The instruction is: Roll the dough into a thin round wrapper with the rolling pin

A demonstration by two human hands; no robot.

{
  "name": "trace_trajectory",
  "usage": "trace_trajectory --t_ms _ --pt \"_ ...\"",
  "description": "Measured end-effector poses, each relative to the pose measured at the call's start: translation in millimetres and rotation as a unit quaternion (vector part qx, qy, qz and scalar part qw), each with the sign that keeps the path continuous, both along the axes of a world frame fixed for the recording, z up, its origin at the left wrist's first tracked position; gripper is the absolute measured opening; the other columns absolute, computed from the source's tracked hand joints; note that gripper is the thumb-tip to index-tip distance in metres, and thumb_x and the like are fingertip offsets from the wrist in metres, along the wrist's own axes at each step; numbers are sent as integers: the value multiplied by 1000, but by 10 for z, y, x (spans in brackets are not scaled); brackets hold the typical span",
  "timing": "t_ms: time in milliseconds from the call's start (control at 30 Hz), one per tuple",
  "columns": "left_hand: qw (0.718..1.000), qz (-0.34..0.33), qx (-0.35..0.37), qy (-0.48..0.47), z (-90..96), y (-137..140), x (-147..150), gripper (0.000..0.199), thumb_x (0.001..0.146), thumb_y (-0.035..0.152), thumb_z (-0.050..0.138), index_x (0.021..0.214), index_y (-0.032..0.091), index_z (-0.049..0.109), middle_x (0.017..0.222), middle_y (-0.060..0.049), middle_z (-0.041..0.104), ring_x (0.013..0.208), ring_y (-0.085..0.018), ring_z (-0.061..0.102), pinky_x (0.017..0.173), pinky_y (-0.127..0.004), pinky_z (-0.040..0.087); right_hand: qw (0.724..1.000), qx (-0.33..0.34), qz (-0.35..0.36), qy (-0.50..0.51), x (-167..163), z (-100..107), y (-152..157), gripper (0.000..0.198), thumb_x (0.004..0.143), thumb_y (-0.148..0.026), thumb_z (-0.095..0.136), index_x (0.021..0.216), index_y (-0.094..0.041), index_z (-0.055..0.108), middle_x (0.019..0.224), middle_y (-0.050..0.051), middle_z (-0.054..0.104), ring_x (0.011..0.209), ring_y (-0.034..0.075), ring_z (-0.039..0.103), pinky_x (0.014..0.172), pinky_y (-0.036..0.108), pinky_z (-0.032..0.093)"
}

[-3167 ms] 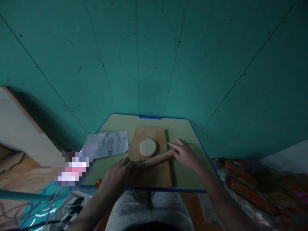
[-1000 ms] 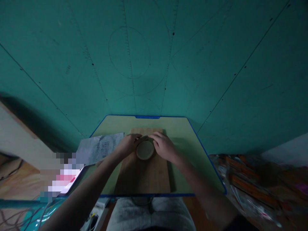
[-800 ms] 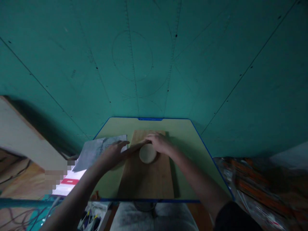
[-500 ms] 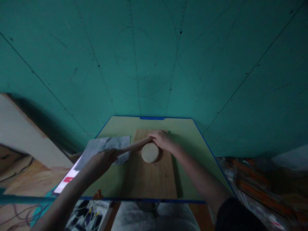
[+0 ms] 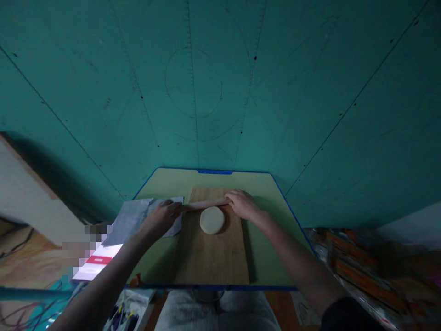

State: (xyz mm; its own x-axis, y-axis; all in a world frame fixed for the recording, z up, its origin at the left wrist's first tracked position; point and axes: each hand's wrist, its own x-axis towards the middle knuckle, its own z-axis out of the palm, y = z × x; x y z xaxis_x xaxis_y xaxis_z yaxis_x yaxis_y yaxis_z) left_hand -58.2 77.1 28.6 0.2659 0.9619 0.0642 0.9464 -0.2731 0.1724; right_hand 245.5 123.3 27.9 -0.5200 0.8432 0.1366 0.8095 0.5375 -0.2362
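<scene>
A wooden rolling pin (image 5: 205, 205) lies nearly level across the upper part of a wooden board (image 5: 215, 262). My left hand (image 5: 167, 215) is closed round its left end, over the edge of some paper sheets. Its right end is gripped by my right hand (image 5: 240, 203), above the board's right edge. Just below the pin, on the near side, a flat round piece of pale dough (image 5: 212, 220) rests on the board. Whether the pin touches the dough's far edge I cannot tell.
The board lies on a pale green table (image 5: 272, 248) with a blue rim. Grey paper sheets (image 5: 129, 220) and a lit screen (image 5: 98, 262) are at the left. A green wall (image 5: 213, 92) rises behind. Bagged items (image 5: 358, 271) stand at the right.
The rolling pin has swung from a slant to nearly level. My left hand has moved up and right, my right hand slightly right and down. The view has shifted a little.
</scene>
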Motion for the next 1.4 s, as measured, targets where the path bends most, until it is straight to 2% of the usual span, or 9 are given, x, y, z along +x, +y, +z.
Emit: trace_trajectory --t_ms 433,600,800,933,1067,1233,1400 --pt "1000 -26 -17 2 26 301 275 32 88 9 46 112 20 64 111 -10 66 102 -21 66 89 -33 51 998 -7 -53 -46 213 69 -320 22 97 -12 49 109 -17 67 108 10 70 102 21 63 86 31 44" --pt "999 -42 -16 -2 1 364 357 32 89 10 46 115 17 63 114 -12 65 104 -22 65 91 -33 51 996 -4 -74 -51 271 75 -429 20 94 -12 51 105 -18 67 106 10 70 97 22 64 80 31 43" --pt "998 -63 0 -6 -13 455 528 23 88 14 52 107 17 65 110 -13 66 108 -23 63 92 -33 51 993 -14 -103 -53 338 55 -565 20 90 -11 53 103 -18 67 105 9 70 96 21 63 80 30 42" --pt "997 -75 14 -15 -21 468 589 28 88 15 53 114 17 65 118 -13 65 116 -24 59 98 -34 49 993 -23 -106 -45 348 56 -687 22 90 -10 55 108 -18 66 109 9 70 102 21 63 85 29 42" --pt "996 -80 16 -19 -66 487 581 30 88 15 54 116 15 65 120 -14 66 116 -25 59 99 -34 48 991 -23 -120 -59 302 85 -779 18 91 -11 54 105 -18 65 107 9 69 98 21 64 81 29 42" --pt "997 -77 14 -17 -89 490 550 32 87 13 52 116 16 66 121 -14 66 116 -26 59 98 -35 49 992 -13 -117 -55 291 83 -734 13 97 -17 55 104 -18 66 105 8 70 98 21 64 81 29 43" --pt "998 -63 9 -5 -18 379 450 35 86 9 51 115 16 68 114 -14 68 106 -26 64 93 -37 51 993 -4 -114 -39 273 37 -489 23 100 -18 51 115 -19 68 114 9 70 103 22 64 85 29 45"
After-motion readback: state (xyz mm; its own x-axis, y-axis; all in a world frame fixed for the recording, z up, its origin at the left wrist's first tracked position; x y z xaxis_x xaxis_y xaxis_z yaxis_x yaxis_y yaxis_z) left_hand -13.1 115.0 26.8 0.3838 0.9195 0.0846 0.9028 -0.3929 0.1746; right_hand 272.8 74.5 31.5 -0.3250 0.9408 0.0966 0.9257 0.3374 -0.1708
